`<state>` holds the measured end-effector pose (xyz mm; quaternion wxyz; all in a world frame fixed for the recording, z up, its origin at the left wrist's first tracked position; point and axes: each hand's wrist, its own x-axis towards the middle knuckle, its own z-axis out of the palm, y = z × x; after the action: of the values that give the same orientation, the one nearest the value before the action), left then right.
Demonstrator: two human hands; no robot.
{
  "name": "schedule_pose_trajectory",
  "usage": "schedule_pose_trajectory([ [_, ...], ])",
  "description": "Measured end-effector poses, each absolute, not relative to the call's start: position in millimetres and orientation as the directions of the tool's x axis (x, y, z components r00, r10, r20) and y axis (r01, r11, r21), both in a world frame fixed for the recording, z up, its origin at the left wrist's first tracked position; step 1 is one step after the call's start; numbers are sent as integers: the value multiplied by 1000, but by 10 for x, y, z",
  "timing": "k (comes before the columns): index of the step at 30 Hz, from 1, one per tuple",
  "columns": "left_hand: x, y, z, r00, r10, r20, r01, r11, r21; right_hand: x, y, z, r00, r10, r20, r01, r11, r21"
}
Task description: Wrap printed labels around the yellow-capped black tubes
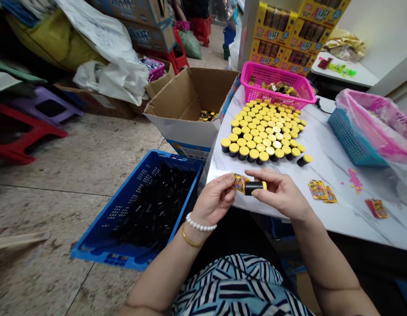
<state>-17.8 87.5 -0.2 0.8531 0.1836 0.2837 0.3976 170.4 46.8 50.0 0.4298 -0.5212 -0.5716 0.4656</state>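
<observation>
My left hand [218, 197], with a pearl bracelet and a gold bangle, pinches a colourful printed wrapper [239, 183] at the table's front edge. Between thumb and fingers of my right hand [279, 191] lies a black tube [252, 188] on its side, its yellow cap toward the right palm. The wrapper touches or overlaps the tube's left end. Beyond the hands, many yellow-capped black tubes [256, 131] stand upright in a cluster on the white table [219, 169]. Flat printed packets [318, 189] lie right of my right hand, with more packets [377, 208] farther right.
A blue crate [118, 193] of black tubes sits on the floor at left, with an open cardboard box [187, 131] behind it. A pink basket [276, 68] stands behind the cluster, a lined teal basket [351, 136] at right. Small pink pieces [355, 181] lie nearby.
</observation>
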Motion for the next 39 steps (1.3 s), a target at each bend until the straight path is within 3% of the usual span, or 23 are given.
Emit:
schedule_pose_trajectory([
  [7,-221,903,-14,540,770,-339,-599,635,488,1758,521,412,-58,990,-126,-67,-130,-989],
  [12,-203,878,-16,532,769,-354,-652,639,408,1665,496,369,11,995,-103,-43,-102,-994],
  [16,-189,845,-38,554,766,-325,-625,641,446,1623,472,437,22,996,-84,92,-86,-992],
  [19,-179,827,-55,547,774,-318,-608,628,486,1621,431,469,50,998,-45,334,-59,-941],
  [22,-173,834,-53,548,775,-315,-589,624,514,1583,357,476,122,978,169,610,61,-790],
  [25,-170,851,-44,562,766,-312,-569,632,526,1521,285,441,101,919,382,710,202,-674],
  [27,-171,849,-40,538,781,-317,-566,614,550,1509,259,395,103,904,415,672,245,-699],
  [33,-200,772,-13,367,863,-346,-519,499,694,1644,265,268,226,938,262,376,164,-912],
  [36,-215,762,21,259,931,-256,-549,360,754,1676,256,256,180,952,248,312,184,-932],
  [39,-209,793,14,347,925,-155,-477,316,820,1679,248,248,140,952,274,314,219,-924],
])
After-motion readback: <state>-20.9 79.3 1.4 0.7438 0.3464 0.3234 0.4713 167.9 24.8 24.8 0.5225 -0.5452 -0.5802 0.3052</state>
